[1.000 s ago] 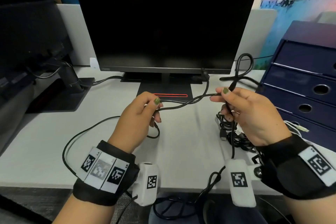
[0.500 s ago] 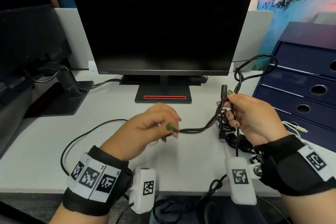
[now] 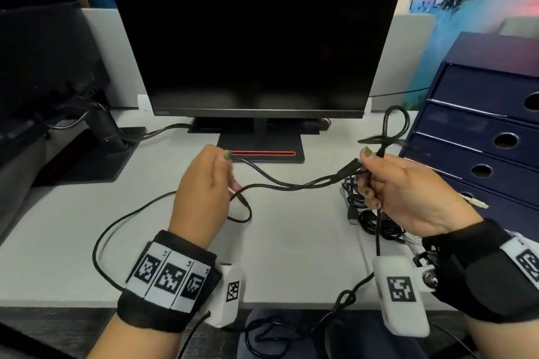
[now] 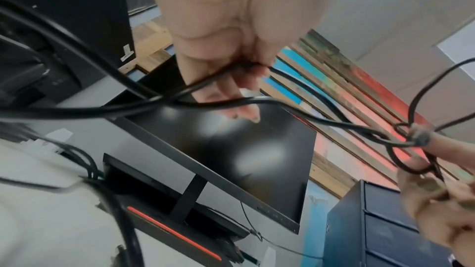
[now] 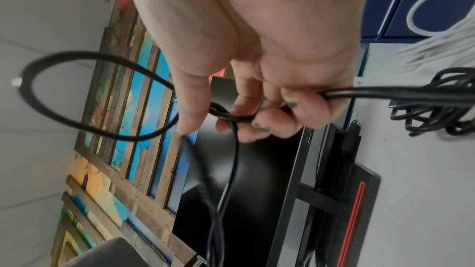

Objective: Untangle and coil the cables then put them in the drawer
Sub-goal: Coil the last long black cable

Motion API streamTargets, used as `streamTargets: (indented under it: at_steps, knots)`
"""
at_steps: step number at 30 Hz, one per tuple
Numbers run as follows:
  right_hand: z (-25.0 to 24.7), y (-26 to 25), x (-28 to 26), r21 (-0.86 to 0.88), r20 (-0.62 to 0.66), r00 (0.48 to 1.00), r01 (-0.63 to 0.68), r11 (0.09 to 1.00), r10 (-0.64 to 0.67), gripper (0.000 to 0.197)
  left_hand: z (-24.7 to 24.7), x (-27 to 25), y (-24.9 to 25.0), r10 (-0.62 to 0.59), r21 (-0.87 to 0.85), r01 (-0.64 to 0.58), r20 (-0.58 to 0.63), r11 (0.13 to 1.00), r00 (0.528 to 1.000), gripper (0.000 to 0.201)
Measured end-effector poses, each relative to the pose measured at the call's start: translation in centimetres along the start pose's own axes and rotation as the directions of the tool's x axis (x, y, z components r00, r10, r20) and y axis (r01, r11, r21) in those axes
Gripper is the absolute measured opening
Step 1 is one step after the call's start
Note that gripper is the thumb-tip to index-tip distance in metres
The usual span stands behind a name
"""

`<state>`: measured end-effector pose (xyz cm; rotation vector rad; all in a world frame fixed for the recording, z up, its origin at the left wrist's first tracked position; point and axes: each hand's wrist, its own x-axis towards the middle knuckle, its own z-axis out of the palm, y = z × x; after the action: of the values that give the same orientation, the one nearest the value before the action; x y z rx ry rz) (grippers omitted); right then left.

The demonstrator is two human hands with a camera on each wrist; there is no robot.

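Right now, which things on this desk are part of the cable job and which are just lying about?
Part of the job:
- black cable, held between left hand and right hand
- pile of black cables on the desk
- white cable by the drawers
- blue drawer unit, all drawers closed

Lying about:
- monitor and its stand
- second monitor at left

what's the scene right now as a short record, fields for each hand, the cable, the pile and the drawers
left hand: pinches the black cable above the desk
right hand: grips the same cable near its plug, a loop standing above the fingers
black cable: strung slack between both hands, not yet coiled
cable pile: tangled black cables on the desk under the right hand
drawer unit: navy, at the right, visible drawers closed
monitor: screen dark
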<state>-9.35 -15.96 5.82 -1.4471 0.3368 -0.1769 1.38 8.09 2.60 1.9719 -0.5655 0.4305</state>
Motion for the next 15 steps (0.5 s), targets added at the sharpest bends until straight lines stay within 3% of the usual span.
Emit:
streamTargets:
  at_steps: [2,4,8,12,15]
  knots:
    - [-0.1,0.1,-0.1,0.027,-0.018,1.0,0.013,1.0,-0.012,0.041,-0.4,0.3,-0.2,-0.091,-0.018,0.089,-0.156,0.996,0.984,0.026]
    - [-0.8,0.2,0.0,0.061,-0.098,0.994,0.046,0.997,-0.04,0.047,-1.2,1.1,-1.2,-0.224,-0.136,0.192,-0.279,0.972,0.934,0.025]
    - [-1.9,0.4,0.0,0.146,-0.178,0.984,0.056,0.988,-0.029,0.027,-2.9,2.2,-2.9,-0.491,-0.503,0.305,-0.292,0.809,0.821,0.026]
    - [-2.2,0.8,0.2,0.202,-0.26,0.965,0.087,0.976,-0.033,0.021,-3.4,2.3,-3.3,-0.465,-0.442,0.302,-0.328,0.845,0.822,0.024]
    - [-2.9,0.7,0.1,0.291,-0.355,0.935,0.116,0.95,-0.005,0.018,-4.3,2.4,-4.0,-0.45,-0.378,0.298,-0.422,0.876,0.787,0.022]
